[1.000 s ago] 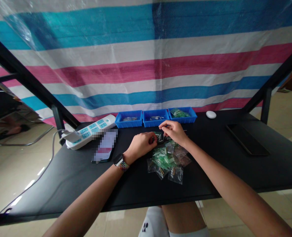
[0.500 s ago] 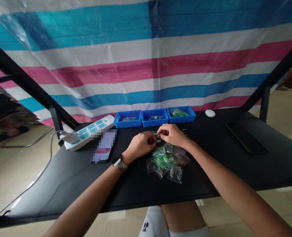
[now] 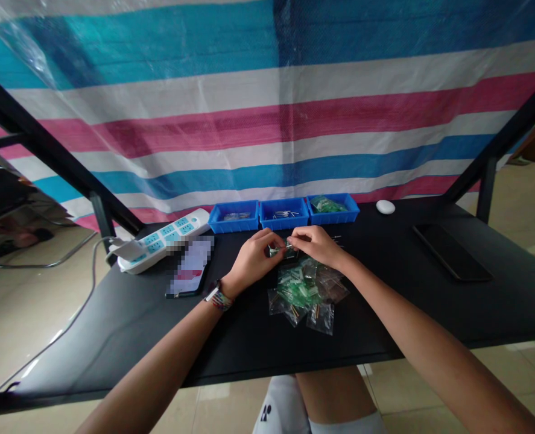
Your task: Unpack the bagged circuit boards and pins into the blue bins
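Over the middle of the black table, my left hand (image 3: 257, 255) and my right hand (image 3: 316, 245) face each other with fingertips almost meeting. Each is closed in a pinch. A thin, pale, pin-like piece shows between the fingertips, too small to name surely, and some clear and green plastic is partly hidden beneath the left fingers. Just below the hands lies a pile of small green pieces in clear bags (image 3: 298, 289). Clear bags with brass-coloured pins (image 3: 320, 318) lie at its near edge. A few thin metal pins (image 3: 337, 241) rest beyond my right wrist.
Three blue bins stand along the back: a left bin (image 3: 234, 227), a middle bin (image 3: 284, 223) with metal pins, and a right bin (image 3: 349, 215) with green bagged pieces. A white power strip (image 3: 163, 238), two phones and a white oval object (image 3: 385, 207) share the table (image 3: 385, 277).
My left hand has shifted slightly up, its thumb and fingers now extended towards my right fingertips. The right hand has turned a little, and the thin pale piece shows between them.
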A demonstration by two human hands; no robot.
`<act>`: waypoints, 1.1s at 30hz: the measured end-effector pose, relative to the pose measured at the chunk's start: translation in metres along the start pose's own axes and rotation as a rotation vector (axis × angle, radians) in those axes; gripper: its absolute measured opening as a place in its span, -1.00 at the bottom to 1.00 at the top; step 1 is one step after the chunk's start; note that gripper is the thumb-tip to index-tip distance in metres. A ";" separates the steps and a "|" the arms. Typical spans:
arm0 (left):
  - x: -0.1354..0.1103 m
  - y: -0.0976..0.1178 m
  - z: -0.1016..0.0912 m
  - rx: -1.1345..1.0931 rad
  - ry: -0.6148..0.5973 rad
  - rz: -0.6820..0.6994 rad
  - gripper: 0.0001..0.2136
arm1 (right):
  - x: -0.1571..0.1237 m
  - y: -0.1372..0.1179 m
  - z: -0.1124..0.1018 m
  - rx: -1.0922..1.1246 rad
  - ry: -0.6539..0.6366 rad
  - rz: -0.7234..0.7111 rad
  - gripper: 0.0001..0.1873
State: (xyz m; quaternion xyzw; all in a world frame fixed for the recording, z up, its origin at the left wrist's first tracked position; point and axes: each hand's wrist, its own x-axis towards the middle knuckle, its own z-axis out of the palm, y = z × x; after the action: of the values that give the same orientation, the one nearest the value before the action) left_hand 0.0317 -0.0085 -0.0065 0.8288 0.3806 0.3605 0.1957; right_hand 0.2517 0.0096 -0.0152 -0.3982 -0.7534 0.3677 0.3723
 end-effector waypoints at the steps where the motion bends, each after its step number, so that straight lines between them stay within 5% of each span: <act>1: 0.000 0.001 0.000 -0.011 0.009 0.007 -0.96 | 0.000 -0.001 0.000 0.027 -0.007 0.016 -0.68; 7: 0.000 0.003 0.000 -0.173 0.082 -0.115 -0.86 | 0.001 -0.009 0.001 0.243 0.001 0.047 -0.73; 15: 0.004 -0.007 0.000 -0.554 -0.019 -0.356 -0.56 | 0.002 -0.013 0.000 0.269 0.128 0.026 -0.80; 25: 0.007 -0.008 0.002 -0.625 0.049 -0.387 -0.66 | 0.002 -0.010 0.003 0.368 0.111 0.057 -0.81; 33: 0.008 -0.004 0.000 -0.649 0.183 -0.380 -0.73 | 0.003 -0.013 0.000 0.557 0.132 0.232 -0.68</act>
State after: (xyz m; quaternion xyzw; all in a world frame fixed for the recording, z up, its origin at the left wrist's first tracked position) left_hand 0.0331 0.0007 -0.0050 0.6028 0.4095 0.4919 0.4764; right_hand 0.2462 0.0068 -0.0039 -0.3873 -0.5474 0.5733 0.4708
